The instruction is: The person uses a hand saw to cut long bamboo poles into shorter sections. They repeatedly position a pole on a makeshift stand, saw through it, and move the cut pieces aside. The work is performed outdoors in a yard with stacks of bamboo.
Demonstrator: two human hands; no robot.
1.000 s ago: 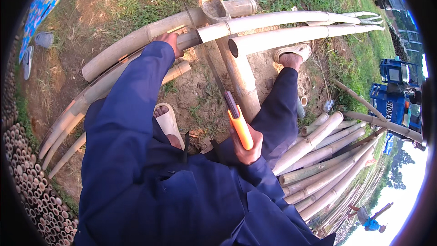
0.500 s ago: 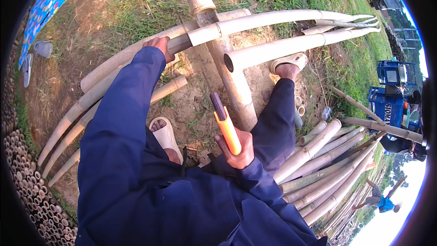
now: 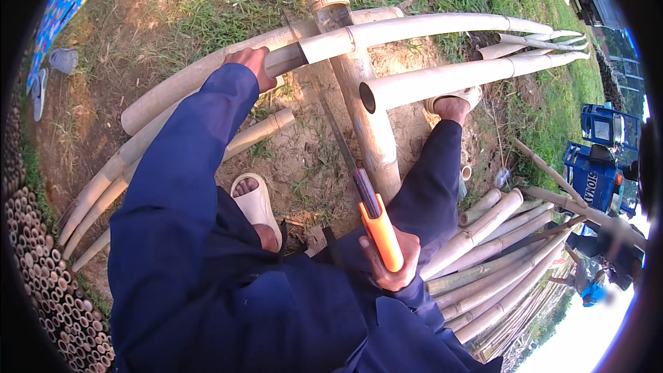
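Note:
My left hand point(image 3: 252, 68) is closed around the near end of a long pale bamboo pole point(image 3: 421, 26), beside a dark-looking stretch of it. My right hand point(image 3: 397, 259) grips a handsaw by its orange handle point(image 3: 383, 238), low in front of my right thigh. From there the thin saw blade point(image 3: 336, 126) slants up and left to the pole, crossing it just right of my left hand; how deep it sits in the bamboo I cannot tell. Under the pole lies a thick bamboo support point(image 3: 366, 110) with a cut-out near its far end.
Another bamboo pole point(image 3: 449, 83) rests across the support, its open end towards me. Several poles point(image 3: 476, 235) lie at the right, and cut bamboo ends point(image 3: 55, 276) are stacked at the far left. My sandalled feet point(image 3: 255, 204) straddle the support. A person point(image 3: 594, 290) is at the right edge.
My right hand has drawn the saw back, down and to the right, so more of the blade shows below the pole. My left hand keeps its hold. The view has shifted slightly.

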